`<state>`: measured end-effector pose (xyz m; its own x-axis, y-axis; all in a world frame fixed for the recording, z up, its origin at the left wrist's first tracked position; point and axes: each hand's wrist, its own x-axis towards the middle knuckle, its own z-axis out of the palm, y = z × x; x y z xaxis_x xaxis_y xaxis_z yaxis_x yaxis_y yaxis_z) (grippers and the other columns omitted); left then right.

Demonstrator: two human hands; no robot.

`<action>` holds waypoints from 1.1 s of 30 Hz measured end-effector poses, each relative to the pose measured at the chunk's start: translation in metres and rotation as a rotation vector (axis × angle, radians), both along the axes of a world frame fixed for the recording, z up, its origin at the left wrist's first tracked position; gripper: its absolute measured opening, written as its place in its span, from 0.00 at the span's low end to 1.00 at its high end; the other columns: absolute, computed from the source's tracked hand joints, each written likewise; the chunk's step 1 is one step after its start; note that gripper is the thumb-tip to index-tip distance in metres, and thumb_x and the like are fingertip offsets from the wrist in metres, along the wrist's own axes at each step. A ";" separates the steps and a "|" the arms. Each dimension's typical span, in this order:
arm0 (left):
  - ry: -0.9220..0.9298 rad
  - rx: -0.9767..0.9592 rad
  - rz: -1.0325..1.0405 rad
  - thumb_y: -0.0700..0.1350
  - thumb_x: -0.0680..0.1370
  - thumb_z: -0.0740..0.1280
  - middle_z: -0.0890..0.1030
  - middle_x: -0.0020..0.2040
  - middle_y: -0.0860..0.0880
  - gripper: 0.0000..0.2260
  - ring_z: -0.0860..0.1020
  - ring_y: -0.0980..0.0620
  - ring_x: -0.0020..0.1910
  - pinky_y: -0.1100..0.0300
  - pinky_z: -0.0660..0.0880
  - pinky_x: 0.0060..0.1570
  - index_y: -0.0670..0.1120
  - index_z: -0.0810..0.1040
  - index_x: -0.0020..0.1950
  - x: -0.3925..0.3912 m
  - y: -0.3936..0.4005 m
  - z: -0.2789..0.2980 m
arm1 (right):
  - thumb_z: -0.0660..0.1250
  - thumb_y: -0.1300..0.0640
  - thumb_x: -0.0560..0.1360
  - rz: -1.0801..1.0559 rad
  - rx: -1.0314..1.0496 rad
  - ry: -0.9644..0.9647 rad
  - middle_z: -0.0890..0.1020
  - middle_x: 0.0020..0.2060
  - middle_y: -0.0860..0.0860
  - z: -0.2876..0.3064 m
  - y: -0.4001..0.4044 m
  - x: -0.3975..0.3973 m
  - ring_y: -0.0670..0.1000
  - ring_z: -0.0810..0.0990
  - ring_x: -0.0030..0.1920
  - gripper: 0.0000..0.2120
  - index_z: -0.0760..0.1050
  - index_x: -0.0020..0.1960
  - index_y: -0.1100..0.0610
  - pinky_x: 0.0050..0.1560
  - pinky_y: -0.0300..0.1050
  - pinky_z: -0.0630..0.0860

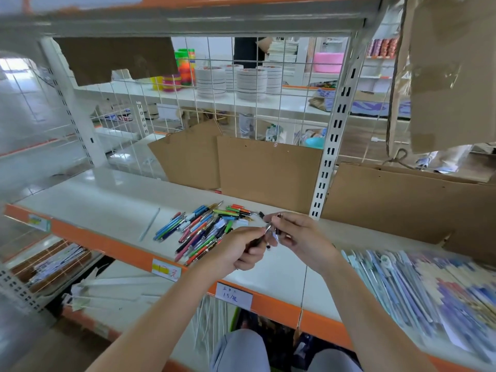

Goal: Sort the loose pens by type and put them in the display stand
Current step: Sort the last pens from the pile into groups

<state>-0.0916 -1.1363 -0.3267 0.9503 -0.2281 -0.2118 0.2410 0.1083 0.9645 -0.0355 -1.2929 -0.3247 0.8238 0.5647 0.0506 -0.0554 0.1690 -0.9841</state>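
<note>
pinching one dark pen with left hand and right hand, just right of the pen pile.

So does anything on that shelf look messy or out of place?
Yes. The loose pens lie in a jumbled heap on the white shelf, pointing every way, with one thin clear stick apart to their left. Torn cardboard leans unevenly behind them.
</note>
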 end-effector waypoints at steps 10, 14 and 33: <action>-0.192 0.167 0.064 0.43 0.83 0.54 0.66 0.27 0.52 0.13 0.58 0.57 0.21 0.66 0.55 0.22 0.41 0.74 0.45 -0.012 -0.012 0.002 | 0.65 0.63 0.76 -0.071 -0.065 -0.139 0.74 0.27 0.56 0.008 -0.001 -0.009 0.50 0.64 0.29 0.09 0.76 0.42 0.70 0.30 0.36 0.62; -0.504 0.679 0.321 0.41 0.80 0.61 0.71 0.24 0.57 0.09 0.68 0.60 0.23 0.69 0.60 0.26 0.44 0.76 0.41 -0.008 -0.021 -0.004 | 0.65 0.62 0.76 -0.216 -0.058 -0.101 0.72 0.31 0.59 0.002 0.005 -0.006 0.49 0.64 0.29 0.11 0.77 0.44 0.72 0.29 0.36 0.62; -0.527 0.658 0.304 0.43 0.81 0.59 0.70 0.30 0.48 0.15 0.66 0.54 0.28 0.60 0.61 0.31 0.57 0.74 0.37 -0.006 -0.015 0.000 | 0.61 0.57 0.79 -0.269 0.046 -0.030 0.65 0.25 0.51 0.016 0.002 -0.009 0.48 0.62 0.27 0.11 0.79 0.44 0.62 0.29 0.36 0.61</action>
<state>-0.0977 -1.1508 -0.3271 0.9607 0.0635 0.2702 -0.1995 -0.5188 0.8313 -0.0440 -1.2914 -0.3091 0.9415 0.3226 0.0977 0.0266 0.2177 -0.9756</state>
